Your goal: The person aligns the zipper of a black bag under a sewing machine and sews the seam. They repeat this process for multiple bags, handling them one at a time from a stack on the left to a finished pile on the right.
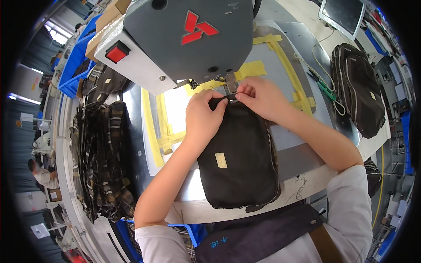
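Near the grey metal machine head, a black zippered fabric pouch is being finger-pinched by left hand and right hand, presumably for positioning; alignment is being required.

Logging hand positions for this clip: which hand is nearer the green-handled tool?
The right. The right hand holds the top edge of the dark bag, left of the green-handled tool and apart from it; the left hand grips that edge farther left.
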`<state>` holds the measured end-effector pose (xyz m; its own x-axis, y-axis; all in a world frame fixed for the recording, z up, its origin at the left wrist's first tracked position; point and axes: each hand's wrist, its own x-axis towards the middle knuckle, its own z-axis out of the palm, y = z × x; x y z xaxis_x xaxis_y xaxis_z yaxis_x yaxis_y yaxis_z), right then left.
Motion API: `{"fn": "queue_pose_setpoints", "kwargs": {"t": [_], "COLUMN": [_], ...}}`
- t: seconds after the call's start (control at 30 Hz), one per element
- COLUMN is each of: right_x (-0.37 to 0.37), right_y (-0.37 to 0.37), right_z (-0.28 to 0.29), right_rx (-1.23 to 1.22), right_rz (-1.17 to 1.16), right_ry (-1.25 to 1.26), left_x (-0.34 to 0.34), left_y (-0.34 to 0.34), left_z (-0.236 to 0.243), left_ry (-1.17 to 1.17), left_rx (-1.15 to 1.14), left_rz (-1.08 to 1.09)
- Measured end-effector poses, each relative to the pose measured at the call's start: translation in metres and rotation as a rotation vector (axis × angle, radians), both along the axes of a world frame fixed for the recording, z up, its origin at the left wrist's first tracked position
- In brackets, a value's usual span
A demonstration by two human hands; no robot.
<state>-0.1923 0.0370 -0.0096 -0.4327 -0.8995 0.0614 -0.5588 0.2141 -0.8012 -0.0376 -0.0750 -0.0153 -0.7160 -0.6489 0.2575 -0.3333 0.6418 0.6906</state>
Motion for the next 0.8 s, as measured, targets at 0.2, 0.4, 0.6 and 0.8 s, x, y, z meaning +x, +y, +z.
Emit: {"fn": "queue_pose_setpoints", "kwargs": {"t": [0.2, 0.4, 0.6, 0.8], "right_x": [-0.011, -0.021, -0.018, -0.017], "right_y": [-0.014, -0.023, -0.033, -0.027], "right_z": [0.016, 0.017, 0.034, 0.014], "right_rx": [0.252, 0.275, 0.329, 0.01], "right_rz": [0.026, 0.066, 0.041, 0.073], "right_ry": [0.116, 0.104, 0.06, 0.172], "left_x": [-0.013, -0.02, -0.023, -0.025], "left_y": [-0.006, -0.013, -0.024, -0.03], "left_z": [0.002, 0.011, 0.008, 0.003], "left_ry": [-0.129, -0.197, -0.206, -0.103], "left_rx": [0.004, 0.125, 0.161, 0.111], "left_rz": [-0.001, -0.01, 0.019, -0.036]}}
